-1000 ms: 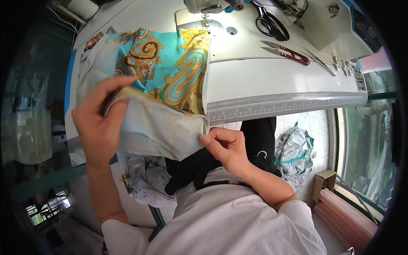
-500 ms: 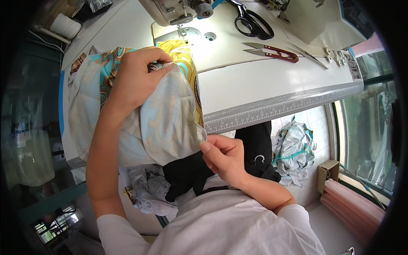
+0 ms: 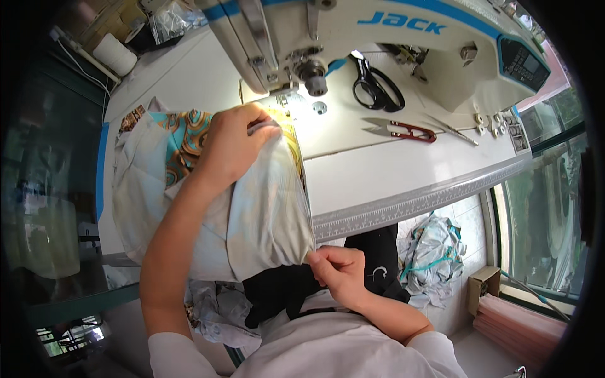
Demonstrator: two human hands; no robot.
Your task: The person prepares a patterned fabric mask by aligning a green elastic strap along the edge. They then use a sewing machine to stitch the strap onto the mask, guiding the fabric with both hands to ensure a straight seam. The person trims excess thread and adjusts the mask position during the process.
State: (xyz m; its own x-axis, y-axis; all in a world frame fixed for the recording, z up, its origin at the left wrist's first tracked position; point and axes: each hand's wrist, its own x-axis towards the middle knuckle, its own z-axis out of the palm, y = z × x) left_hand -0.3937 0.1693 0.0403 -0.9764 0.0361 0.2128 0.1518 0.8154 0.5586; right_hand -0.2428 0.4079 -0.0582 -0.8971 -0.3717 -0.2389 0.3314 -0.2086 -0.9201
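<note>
A patterned fabric lies over the front left of the sewing table, its pale wrong side mostly up and hanging past the edge. Turquoise, brown and yellow print shows at its far part. Close to the needle area of the sewing machine, my left hand pinches the fabric between thumb and fingers. Down at the near right corner, my right hand grips the fabric's edge between thumb and curled fingers. The right-hand edge runs fairly straight between both hands.
Black-handled scissors, red thread snips and tweezers lie right of the needle. Small bobbins stand at the table's right end. A ruler strip lines the front edge. Bundled cloth rests on the floor; a thread cone stands far left.
The view has tilted up, showing more of the machine. The fabric's right edge looks straighter, with its yellow print now largely covered by the pale side. Both hands keep their hold.
</note>
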